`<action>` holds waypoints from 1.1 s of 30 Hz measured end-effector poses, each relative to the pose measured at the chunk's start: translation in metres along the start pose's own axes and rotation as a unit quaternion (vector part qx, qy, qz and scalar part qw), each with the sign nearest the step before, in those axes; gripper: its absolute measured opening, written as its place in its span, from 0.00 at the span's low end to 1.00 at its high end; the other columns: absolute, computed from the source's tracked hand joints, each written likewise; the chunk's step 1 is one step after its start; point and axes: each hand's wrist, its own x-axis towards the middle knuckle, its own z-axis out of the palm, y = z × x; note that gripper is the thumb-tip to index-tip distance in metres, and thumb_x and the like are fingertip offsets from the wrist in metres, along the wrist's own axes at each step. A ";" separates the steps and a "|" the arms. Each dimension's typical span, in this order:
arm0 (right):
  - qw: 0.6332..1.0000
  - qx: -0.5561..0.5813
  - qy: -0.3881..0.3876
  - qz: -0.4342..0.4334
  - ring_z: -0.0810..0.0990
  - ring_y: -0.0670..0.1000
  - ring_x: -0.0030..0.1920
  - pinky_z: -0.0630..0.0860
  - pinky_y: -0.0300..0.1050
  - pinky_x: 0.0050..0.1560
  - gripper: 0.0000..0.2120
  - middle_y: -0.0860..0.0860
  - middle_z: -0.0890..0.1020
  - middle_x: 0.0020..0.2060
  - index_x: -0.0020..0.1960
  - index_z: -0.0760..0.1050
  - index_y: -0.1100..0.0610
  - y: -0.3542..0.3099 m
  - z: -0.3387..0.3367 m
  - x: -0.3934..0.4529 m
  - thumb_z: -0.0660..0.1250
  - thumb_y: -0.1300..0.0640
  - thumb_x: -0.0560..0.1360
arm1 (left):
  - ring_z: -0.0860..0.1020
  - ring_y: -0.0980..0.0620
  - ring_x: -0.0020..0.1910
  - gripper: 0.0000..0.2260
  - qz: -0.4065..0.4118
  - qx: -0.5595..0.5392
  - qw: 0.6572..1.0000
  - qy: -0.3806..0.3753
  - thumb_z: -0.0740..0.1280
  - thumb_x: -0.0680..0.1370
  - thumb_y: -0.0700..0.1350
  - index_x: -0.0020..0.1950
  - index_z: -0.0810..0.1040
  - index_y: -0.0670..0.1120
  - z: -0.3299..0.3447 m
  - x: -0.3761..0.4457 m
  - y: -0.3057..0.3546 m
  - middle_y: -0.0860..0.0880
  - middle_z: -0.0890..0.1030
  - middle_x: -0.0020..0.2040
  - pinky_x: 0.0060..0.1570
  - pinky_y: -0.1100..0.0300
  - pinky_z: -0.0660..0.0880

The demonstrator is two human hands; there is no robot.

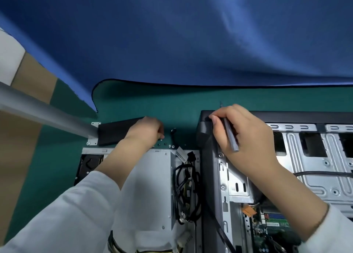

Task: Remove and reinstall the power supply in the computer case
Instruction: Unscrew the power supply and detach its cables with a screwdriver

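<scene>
I am looking down at a green mat (133, 100) with a blue cloth (191, 33) draped behind it. My 2 hands are reaching forward from white sleeves (76, 205).

My right hand (242, 132) is gripping a thin gray screwdriver (230, 134), its handle running down across my palm and its tip poking up past my fingers. The same hand is resting on the upper left corner of the computer case (212, 176), which is lying open on its side on the right half of the mat. Inside the case I am seeing bare silver metal panels, a black cable crossing them, and a green circuit board (275, 226) near the bottom edge.

The power supply (152, 176), a silver metal box, is sitting outside the case, on the mat just beside the case's left wall. A bundle of black cables (183, 187) is lying along its right side, between it and the case.

My left hand (147, 130) is curled, knuckles up, on the mat just beyond the power supply, pinching at something small among several loose screws (165, 144) scattered there; I cannot tell exactly what it is grasping. Next to that hand a black panel with silver brackets (114, 132) is lying on the mat. A gray metal bar (38, 109) is crossing the left side.
</scene>
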 end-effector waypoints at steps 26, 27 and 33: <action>0.990 0.099 -0.072 0.073 0.77 0.41 0.50 0.74 0.44 0.48 0.11 0.39 0.79 0.47 0.53 0.78 0.46 -0.015 -0.023 -0.008 0.57 0.50 0.79 | 0.72 0.63 0.26 0.03 0.058 -0.227 0.943 0.235 0.71 0.72 0.42 0.38 0.80 0.48 0.008 -0.063 0.013 0.59 0.77 0.28 0.30 0.74 0.66; 0.986 0.118 -0.086 0.081 0.77 0.41 0.50 0.75 0.46 0.49 0.11 0.39 0.80 0.47 0.54 0.77 0.45 -0.017 -0.028 -0.013 0.56 0.50 0.79 | 0.71 0.62 0.25 0.03 0.068 -0.251 0.935 0.243 0.71 0.72 0.42 0.39 0.80 0.48 0.008 -0.075 0.020 0.61 0.77 0.28 0.29 0.74 0.66; 0.954 0.251 -0.118 0.118 0.79 0.45 0.35 0.77 0.53 0.40 0.08 0.45 0.82 0.38 0.56 0.70 0.40 -0.016 -0.075 -0.058 0.59 0.46 0.77 | 0.65 0.59 0.24 0.06 0.100 -0.379 0.878 0.274 0.69 0.74 0.41 0.43 0.81 0.52 0.029 -0.149 0.069 0.56 0.77 0.30 0.29 0.71 0.65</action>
